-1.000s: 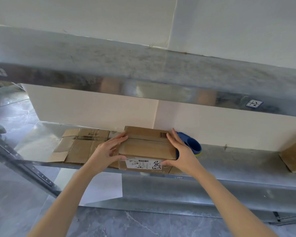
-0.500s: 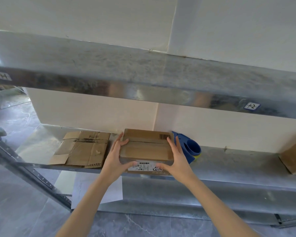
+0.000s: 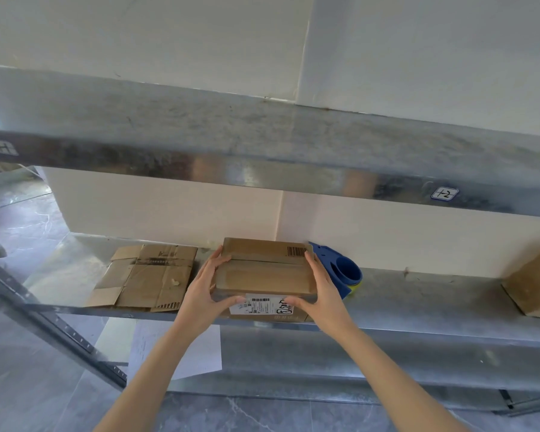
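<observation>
two grips clamp a rectangular brown cardboard box (image 3: 264, 275) w/ a taped top seam & a white label (image 3: 261, 304) in front: left grip (image 3: 201, 294) wraps its left side, right grip (image 3: 320, 296) its right, thumbs hooked over the front. box is at the front edge of the dull galvanised metal shelf (image 3: 418, 294), betw. flattened creased cardboard (image 3: 147, 277) & a rounded blue plastic tape dispenser (image 3: 343, 271).

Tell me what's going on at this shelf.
A person grips a cardboard box with both hands, the left hand on its left side and the right hand on its right, thumbs on the labelled front. The box is at the front edge of the metal shelf. Flattened cardboard lies to its left; a blue tape dispenser is behind its right.
</observation>
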Tool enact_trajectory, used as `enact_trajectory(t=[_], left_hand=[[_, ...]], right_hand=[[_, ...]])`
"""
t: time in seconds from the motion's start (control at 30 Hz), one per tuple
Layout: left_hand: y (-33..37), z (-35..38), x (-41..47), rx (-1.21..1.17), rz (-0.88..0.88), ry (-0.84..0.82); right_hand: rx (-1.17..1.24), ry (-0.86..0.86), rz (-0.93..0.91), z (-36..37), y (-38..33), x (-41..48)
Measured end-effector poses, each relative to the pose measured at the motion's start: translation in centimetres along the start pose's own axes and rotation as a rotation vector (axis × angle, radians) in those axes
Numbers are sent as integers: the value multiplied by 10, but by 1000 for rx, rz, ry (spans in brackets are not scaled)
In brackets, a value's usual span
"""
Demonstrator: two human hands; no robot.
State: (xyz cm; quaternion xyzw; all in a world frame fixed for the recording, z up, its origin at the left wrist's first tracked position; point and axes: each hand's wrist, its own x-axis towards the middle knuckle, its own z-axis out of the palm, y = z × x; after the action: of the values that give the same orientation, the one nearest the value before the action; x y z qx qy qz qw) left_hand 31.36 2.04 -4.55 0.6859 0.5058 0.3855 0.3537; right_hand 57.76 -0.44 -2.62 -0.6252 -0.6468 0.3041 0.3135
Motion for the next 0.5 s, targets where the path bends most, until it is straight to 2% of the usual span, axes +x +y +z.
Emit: enact_trajectory(t=[0.17, 0.33, 0.5], left_hand=[[-1, 9, -2, 30, -16, -12], [-10, 9, -6, 19, 9, -21], [-25, 18, -21, -82, -37, 108]], right_hand=[[-46, -43, 2, 4, 1, 3], [19, 1, -15, 3, 7, -4], [123, 18, 82, 10, 24, -23]])
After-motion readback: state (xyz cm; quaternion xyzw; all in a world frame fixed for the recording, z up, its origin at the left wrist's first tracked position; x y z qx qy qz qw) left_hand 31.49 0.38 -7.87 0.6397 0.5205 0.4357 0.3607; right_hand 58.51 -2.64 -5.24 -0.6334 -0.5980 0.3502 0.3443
